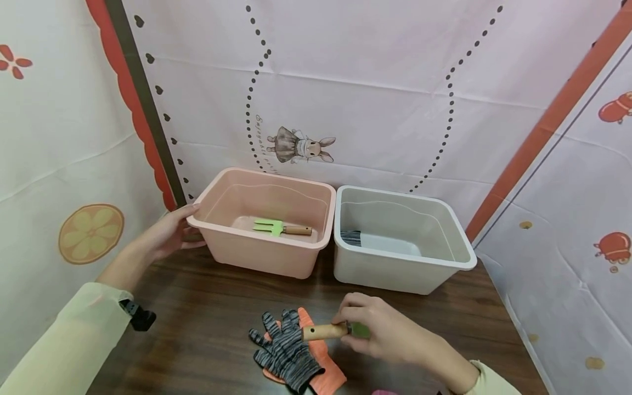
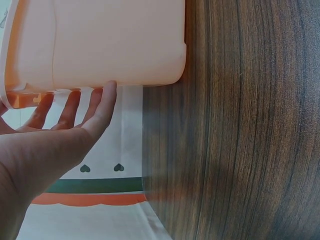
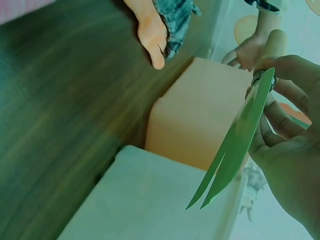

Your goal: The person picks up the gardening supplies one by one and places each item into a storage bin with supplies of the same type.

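Note:
My left hand [image 1: 173, 233] grips the left end of a pink plastic bin [image 1: 261, 249], thumb at the rim and fingers against the outer wall [image 2: 115, 55]. Inside that bin lies a green garden fork [image 1: 269, 226] with a wooden handle. My right hand [image 1: 375, 326] pinches a small garden tool [image 3: 240, 135] near the neck, where its wooden handle [image 1: 323, 332] meets a green blade split at the tip. The handle points left, over a pair of gloves: a grey-black striped glove [image 1: 288, 348] on top of orange [image 1: 331, 367].
Right of the pink bin stands a grey-white bin [image 1: 395, 269] with a dark striped item [image 1: 351, 237] inside. Both stand on a dark wooden table [image 1: 197, 329] against printed cloth walls [image 1: 375, 126]. Something pink [image 1: 384, 392] shows at the front edge.

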`<state>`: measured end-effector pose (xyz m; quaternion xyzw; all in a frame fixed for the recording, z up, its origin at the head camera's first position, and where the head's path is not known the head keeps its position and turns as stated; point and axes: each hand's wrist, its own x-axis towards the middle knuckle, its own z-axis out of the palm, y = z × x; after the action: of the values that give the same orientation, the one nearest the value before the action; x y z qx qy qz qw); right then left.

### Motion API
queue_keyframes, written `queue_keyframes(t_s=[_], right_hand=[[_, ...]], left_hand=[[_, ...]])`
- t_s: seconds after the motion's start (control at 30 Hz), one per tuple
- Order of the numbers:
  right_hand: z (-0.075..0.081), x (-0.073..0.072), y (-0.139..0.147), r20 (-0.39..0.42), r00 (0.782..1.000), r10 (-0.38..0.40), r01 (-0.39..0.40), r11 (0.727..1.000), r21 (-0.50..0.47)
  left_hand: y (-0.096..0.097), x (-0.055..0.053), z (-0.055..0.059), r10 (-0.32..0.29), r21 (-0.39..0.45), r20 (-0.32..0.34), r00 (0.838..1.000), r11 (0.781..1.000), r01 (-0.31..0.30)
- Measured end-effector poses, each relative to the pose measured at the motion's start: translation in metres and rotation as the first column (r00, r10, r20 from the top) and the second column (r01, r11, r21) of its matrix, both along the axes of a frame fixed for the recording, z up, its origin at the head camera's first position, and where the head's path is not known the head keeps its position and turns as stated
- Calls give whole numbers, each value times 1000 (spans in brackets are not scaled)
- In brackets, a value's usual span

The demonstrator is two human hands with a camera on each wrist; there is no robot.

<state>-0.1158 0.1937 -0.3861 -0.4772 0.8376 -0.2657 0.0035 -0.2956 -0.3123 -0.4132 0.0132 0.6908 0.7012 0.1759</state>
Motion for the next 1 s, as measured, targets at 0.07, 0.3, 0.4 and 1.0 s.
queue_keyframes(t_s=[0.07,0.3,0.4,1.0], right_hand=[[3,-2,0,-21,1000,-7,7,1000,-2],[10,-8,-1,-87,995,-39,38,999,-16],[13,-10,-1,-89,995,-45,43,999,-24],[30,-30,3,-133,990,-36,21,993,-112]], left_hand=[[0,0,1,1,-4,-3,1000,1000,-1],[2,2,4,8,-19,-3,1000,1000,-8],[3,2,3,10,-17,-4,1000,1000,-10],[2,2,4,11,-4,18,1000,1000,-11]])
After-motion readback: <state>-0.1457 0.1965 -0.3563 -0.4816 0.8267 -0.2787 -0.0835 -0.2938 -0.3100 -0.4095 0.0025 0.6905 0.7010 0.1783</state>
